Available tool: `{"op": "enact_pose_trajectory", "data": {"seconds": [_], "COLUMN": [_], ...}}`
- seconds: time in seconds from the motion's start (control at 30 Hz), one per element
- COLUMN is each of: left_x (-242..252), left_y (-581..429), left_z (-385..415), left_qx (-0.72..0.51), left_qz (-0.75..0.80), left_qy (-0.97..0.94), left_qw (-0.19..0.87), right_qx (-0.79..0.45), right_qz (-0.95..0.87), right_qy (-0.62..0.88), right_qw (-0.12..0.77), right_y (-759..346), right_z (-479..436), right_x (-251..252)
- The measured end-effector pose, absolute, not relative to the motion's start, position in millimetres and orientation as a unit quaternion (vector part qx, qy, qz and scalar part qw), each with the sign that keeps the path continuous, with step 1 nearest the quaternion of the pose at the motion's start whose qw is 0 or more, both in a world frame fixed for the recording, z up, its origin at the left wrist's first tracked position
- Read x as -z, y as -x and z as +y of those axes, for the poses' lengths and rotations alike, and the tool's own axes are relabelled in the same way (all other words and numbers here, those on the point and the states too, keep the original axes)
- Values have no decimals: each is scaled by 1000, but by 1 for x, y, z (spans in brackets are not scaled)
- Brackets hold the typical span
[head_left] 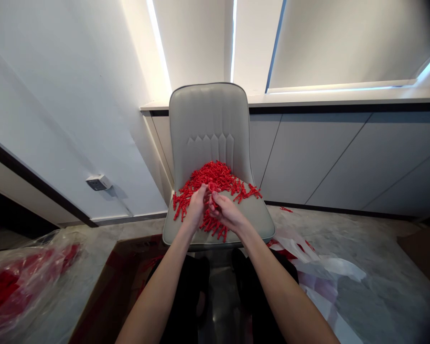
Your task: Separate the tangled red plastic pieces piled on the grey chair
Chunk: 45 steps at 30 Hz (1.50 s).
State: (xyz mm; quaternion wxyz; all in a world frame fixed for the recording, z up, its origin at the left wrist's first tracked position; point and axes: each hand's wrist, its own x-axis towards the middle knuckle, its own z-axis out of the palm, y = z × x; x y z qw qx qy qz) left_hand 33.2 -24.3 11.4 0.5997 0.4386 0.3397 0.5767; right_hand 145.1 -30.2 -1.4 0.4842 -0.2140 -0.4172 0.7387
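Note:
A heap of small red plastic pieces lies on the seat of a grey padded chair in front of me. Both my hands meet over the front of the heap. My left hand is curled with its fingers pinched on a red piece. My right hand is closed too, its fingertips against the same red piece. More red pieces show under and between my palms.
A clear bag with red contents lies on the floor at left. White plastic bags lie at right, a stray red piece near the wall. A cardboard box sits under my left arm. A wall socket is at left.

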Motion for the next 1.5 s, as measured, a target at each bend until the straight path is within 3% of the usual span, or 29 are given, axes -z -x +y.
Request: {"op": "enact_pose_trajectory", "data": {"seconds": [0.17, 0.5, 0.8, 1.03, 1.5], "left_x": [-1, -3, -3, -11, -5], "left_y": [-37, -43, -46, -37, -37], "left_z": [-25, -26, -23, -24, -24], "left_qx": [-480, -520, -578, -597, -524], "left_qz": [382, 390, 367, 367, 342], "left_qy": [-540, -586, -458, -395, -475], "left_qw": [576, 484, 567, 594, 618], "right_qx": [-605, -543, -418, -481, -332], "right_qz": [-456, -497, -608, -621, -618], "right_qy": [339, 332, 406, 391, 442], "right_qw": [558, 591, 539, 479, 559], "right_y": [-144, -145, -142, -139, -145], "right_z": [-19, -19, -24, -25, -28], "right_x": [17, 16, 11, 14, 11]}}
